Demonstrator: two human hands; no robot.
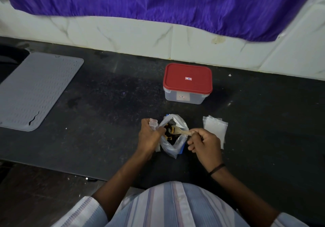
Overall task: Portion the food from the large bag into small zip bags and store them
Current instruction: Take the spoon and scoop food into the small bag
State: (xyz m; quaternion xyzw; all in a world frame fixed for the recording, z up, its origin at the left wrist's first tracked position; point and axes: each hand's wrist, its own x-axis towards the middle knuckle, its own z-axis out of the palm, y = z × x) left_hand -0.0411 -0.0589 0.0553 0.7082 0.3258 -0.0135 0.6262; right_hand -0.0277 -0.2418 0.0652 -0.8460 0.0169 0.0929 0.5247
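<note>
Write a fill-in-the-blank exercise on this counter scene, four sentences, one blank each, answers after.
1. The right hand holds a wooden ____ whose bowl is inside the large bag.
2. The storage container behind the large bag has a lid coloured ____.
3. The left hand grips a small ____ bag beside the large bag.
4. The stack of empty zip bags lies to the ____ of the large bag.

Answers: spoon; red; zip; right

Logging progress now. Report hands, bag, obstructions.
Left hand holds small zip bag. Right hand grips spoon, in large bag. Nothing blocking.
</note>
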